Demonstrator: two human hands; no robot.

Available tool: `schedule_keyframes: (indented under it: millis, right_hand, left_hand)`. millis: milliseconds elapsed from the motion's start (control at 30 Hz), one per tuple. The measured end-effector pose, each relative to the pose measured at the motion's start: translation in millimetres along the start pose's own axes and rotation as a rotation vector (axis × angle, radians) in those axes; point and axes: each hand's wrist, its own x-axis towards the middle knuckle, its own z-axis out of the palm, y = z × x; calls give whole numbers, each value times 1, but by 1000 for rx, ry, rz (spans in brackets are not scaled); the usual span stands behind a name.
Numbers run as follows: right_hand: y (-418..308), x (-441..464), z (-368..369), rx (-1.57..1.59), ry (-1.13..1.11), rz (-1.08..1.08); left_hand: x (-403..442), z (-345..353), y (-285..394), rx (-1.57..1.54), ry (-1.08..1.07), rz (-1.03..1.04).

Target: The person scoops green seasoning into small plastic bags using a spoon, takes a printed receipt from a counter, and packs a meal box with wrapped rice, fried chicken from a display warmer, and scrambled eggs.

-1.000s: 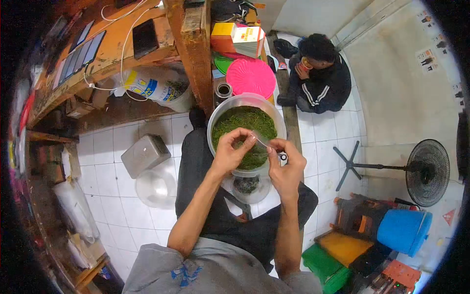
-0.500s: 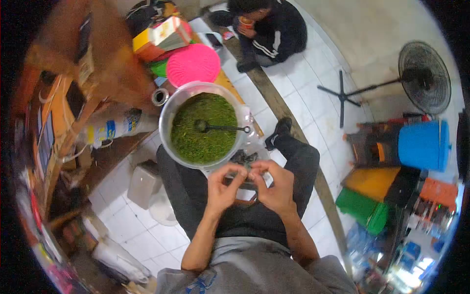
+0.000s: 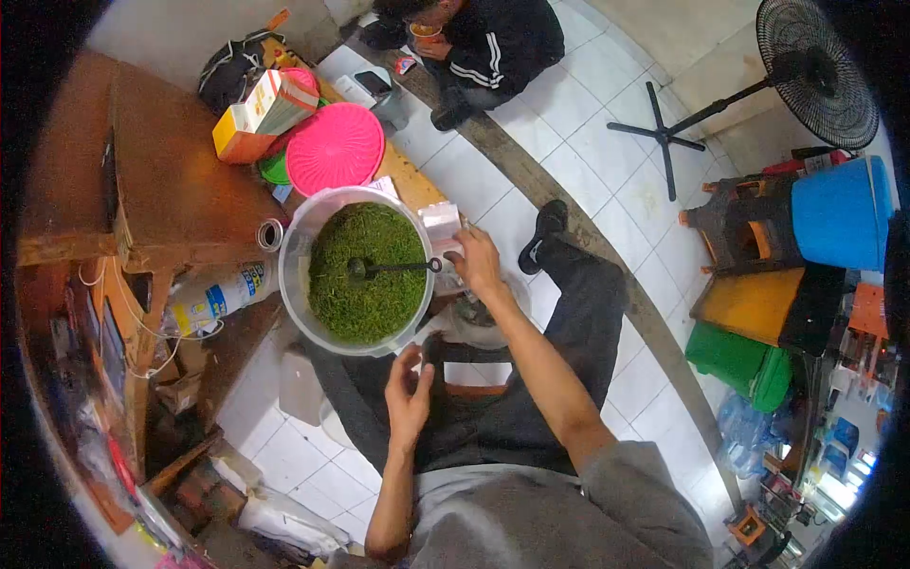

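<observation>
A large translucent tub (image 3: 296, 313) holds chopped green material (image 3: 355, 308), with a dark spoon (image 3: 393, 267) lying across it and its handle over the rim. My right hand (image 3: 476, 266) touches the right edge of clear plastic bags (image 3: 439, 224) beside the tub's upper right rim; its thumb and forefinger are apart. Just below the tub's lower rim, my left hand (image 3: 409, 398) has its thumb and forefinger apart. A small dark blurred thing is by its fingertips, too smeared to identify. Between my legs sits a clear container (image 3: 464, 327), partly hidden by my right forearm.
A pink lid (image 3: 335, 149), an open jar (image 3: 270, 234) and a yellow-white box (image 3: 248, 133) stand around the tub. Another person (image 3: 502, 47) sits on the floor at the top. A fan (image 3: 815, 76) and blue bin (image 3: 841, 213) are at right.
My hands have separated: the right moved up to the clear bags, the left moved slightly left and down. With the view shifting, the tub appears further left and the spoon has come into sight.
</observation>
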Motion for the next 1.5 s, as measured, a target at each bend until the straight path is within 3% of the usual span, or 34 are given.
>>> schedule_keyframes:
  millis: [67, 133, 233, 333, 433, 533, 667, 833, 933, 1033, 1133, 1233, 1367, 1467, 1500]
  right_hand:
    - [10, 18, 17, -7, 86, -25]
    - [29, 26, 35, -125, -142, -31]
    - [32, 28, 32, -161, -223, -25]
    - [28, 25, 27, -110, -37, -130]
    - [31, 23, 27, -27, -17, -283]
    - [36, 35, 32, -176, -185, -281]
    - [32, 36, 20, -221, -240, -229]
    - [4, 9, -26, 114, 55, -107]
    - [-17, -19, -47, 136, 61, -39]
    - [-33, -47, -56, 84, 92, -102]
    - [-37, -61, -53, 219, 17, -6]
    - [-44, -68, -59, 197, -25, -61]
    - [-38, -76, -56, 231, -87, -62]
    - [-11, -65, -34, 204, -102, 118]
    - [-7, -60, -33, 161, 18, 23]
  left_hand:
    - [-2, -2, -4, 9, 30, 30]
    - [-7, -4, 1, -20, 33, -23]
    - [-10, 3, 3, -62, 17, -45]
    - [-10, 13, 5, -40, -21, -42]
    - [-10, 21, 13, -45, -90, -49]
    - [-10, 23, 16, -41, -106, -38]
    - [-8, 23, 19, -68, -85, -45]
    - [30, 39, 8, -247, -179, -158]
    - [65, 66, 16, -429, -92, -167]
    - [91, 87, 18, -612, 24, -229]
    - [103, 93, -2, -515, 84, -176]
    - [102, 97, -11, -619, 152, -160]
    - [104, 100, -19, -634, 80, -174]
    - [123, 105, -51, -806, 164, -353]
    - [130, 106, -58, -828, 140, -381]
